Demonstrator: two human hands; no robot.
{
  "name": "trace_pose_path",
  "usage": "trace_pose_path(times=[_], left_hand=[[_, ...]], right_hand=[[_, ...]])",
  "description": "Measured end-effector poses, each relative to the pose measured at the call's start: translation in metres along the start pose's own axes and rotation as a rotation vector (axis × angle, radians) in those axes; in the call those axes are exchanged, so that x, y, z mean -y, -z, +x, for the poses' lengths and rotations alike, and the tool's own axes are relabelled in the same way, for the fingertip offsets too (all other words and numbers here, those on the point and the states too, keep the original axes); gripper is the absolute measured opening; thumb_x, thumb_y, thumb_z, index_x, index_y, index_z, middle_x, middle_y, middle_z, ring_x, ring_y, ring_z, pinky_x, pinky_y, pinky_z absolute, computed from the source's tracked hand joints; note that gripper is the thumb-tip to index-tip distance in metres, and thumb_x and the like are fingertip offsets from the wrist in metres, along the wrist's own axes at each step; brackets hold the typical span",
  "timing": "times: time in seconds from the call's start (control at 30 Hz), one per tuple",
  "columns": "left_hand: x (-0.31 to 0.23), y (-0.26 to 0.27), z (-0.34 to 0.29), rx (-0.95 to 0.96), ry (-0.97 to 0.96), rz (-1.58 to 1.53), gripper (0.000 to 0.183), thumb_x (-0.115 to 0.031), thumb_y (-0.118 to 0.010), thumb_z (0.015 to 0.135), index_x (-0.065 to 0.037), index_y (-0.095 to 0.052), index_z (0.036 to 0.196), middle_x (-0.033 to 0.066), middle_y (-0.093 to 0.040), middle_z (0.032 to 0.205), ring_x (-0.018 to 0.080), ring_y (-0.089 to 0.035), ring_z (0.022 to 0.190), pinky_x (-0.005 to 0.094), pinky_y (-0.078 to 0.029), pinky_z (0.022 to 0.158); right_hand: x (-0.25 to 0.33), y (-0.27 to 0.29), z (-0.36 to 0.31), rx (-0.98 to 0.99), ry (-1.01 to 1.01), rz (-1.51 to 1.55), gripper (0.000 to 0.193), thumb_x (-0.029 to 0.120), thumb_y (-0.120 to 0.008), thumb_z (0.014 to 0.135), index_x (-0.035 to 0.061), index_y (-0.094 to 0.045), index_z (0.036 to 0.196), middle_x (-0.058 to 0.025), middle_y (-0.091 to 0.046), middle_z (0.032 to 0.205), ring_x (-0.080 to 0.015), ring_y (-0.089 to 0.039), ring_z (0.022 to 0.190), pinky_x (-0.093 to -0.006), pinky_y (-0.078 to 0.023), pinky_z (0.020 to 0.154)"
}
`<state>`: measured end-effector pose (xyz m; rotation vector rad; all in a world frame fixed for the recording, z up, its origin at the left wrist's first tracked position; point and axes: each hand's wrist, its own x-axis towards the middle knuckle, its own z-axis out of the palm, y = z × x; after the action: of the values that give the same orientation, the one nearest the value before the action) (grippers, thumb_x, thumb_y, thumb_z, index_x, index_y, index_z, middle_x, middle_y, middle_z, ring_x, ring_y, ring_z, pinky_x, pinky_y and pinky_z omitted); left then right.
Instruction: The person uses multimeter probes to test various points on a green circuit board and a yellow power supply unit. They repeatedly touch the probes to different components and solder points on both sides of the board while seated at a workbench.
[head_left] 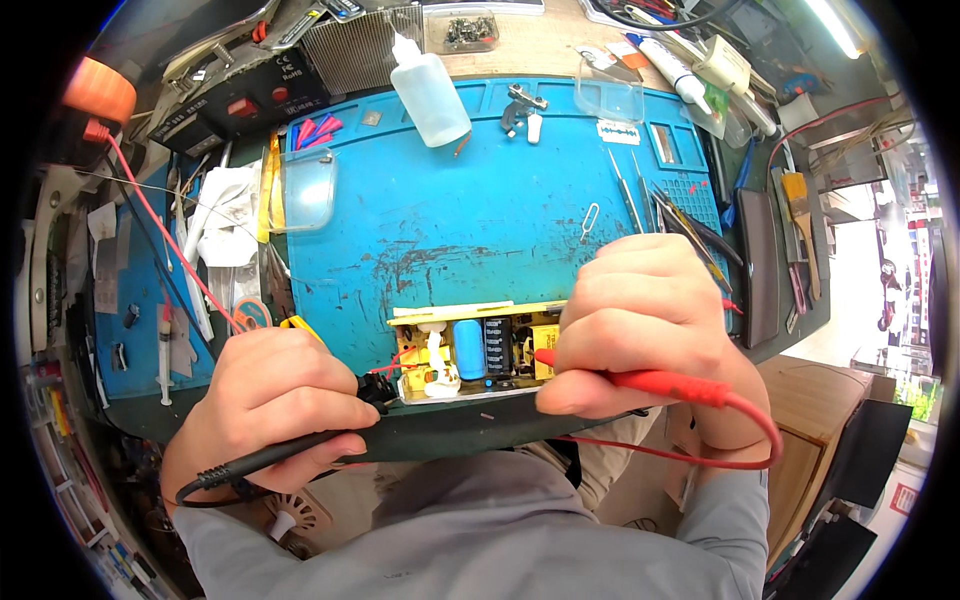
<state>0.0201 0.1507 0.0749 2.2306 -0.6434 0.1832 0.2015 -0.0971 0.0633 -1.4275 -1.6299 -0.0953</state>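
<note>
An open circuit board assembly (468,355) with a blue capacitor, a black capacitor and yellow parts lies at the near edge of the blue work mat (430,220). My left hand (285,400) is closed round a black test probe (265,455) at the board's left end, by a black connector and thin red wires. Closed on a red test probe (665,384), my right hand (645,330) is at the board's right end. The red probe's front points left over the yellow part; I cannot see whether either tip touches.
A white squeeze bottle (430,95) stands at the back of the mat. Tweezers (625,190) and pliers (705,230) lie to the right. A black power unit (240,108) sits back left, with a clear lid (309,190) in front. A brush (800,200) lies far right.
</note>
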Motion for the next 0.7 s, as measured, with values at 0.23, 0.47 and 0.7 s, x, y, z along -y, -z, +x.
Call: trace_pose_path(times=[0.23,0.47,0.7], left_hand=[[-0.0021,-0.0007,-0.0004,-0.008,-0.002,0.023,0.02,-0.017,-0.079,0.078,-0.007,-0.069,0.092,0.005,-0.063,0.081,0.0212,-0.058,0.062,0.0327,-0.043,0.052],[-0.0016,-0.0007,0.0002,-0.003,0.004,0.024,0.021,-0.018,-0.079,0.077,-0.006,-0.069,0.092,0.0055,-0.064,0.081,0.0219,-0.059,0.062,0.0328,-0.043,0.053],[-0.0018,0.0002,0.0,-0.001,0.002,0.021,0.021,-0.018,-0.078,0.078,-0.006,-0.069,0.092,0.0058,-0.064,0.081,0.0223,-0.059,0.063,0.0326,-0.043,0.053]], right_hand=[[-0.0038,-0.0035,-0.0049,0.108,0.077,-0.071,0.032,0.029,-0.08,0.084,0.0074,-0.06,0.073,-0.002,-0.056,0.062,-0.0166,-0.054,0.047,-0.0281,-0.036,0.041],[-0.0067,-0.0071,-0.0057,0.106,0.087,-0.093,0.029,0.026,-0.08,0.082,0.0074,-0.06,0.073,-0.0018,-0.055,0.062,-0.0167,-0.054,0.047,-0.0282,-0.037,0.041],[-0.0065,-0.0104,-0.0064,0.101,0.078,-0.102,0.028,0.024,-0.08,0.082,0.0088,-0.059,0.071,-0.0008,-0.054,0.061,-0.016,-0.054,0.047,-0.0278,-0.037,0.041]])
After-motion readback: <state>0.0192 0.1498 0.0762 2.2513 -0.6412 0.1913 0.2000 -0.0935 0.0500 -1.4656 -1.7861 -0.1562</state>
